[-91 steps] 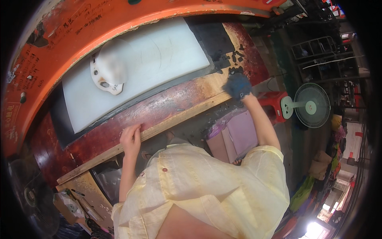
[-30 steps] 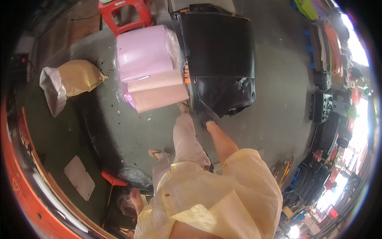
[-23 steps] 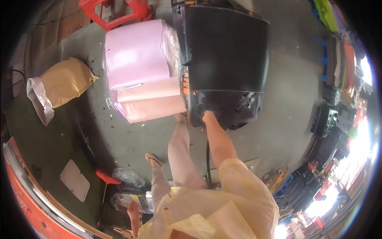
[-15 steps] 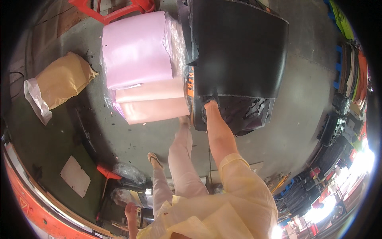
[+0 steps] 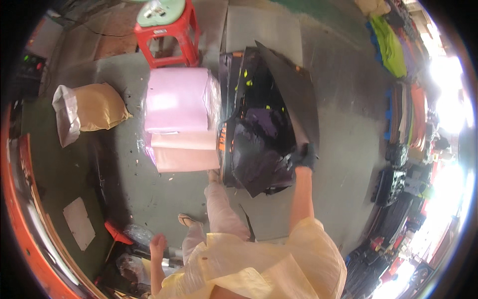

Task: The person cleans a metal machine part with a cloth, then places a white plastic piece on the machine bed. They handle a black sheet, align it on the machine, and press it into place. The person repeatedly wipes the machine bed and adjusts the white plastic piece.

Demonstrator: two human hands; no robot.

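A black leather-like sheet (image 5: 289, 84) is lifted and folded over at the right side of a pile. My right hand (image 5: 303, 156), in what looks like a dark glove, grips its near right edge. Below it, the pile of black scraps (image 5: 259, 159) shows, with torn pieces, a purplish patch and small yellow-green bits. My left hand (image 5: 158, 244) hangs at the lower left with its fingers loosely bent and nothing visible in it. Left of the black pile lies a plastic-wrapped stack of pink sheets (image 5: 179, 99), with a peach-pink sheet (image 5: 186, 157) at its near end.
A red stool (image 5: 172, 42) with a pale green seat stands beyond the pink stack. To the left sits a tan sack (image 5: 97, 107) with a white end. Folded coloured materials (image 5: 411, 117) line the right side. A red-headed tool (image 5: 117, 232) and clear plastic lie near my left hand.
My right hand has moved right, drawing the black sheet off the near part of the pile and exposing the scraps. The view has shifted, bringing the whole stool into sight.
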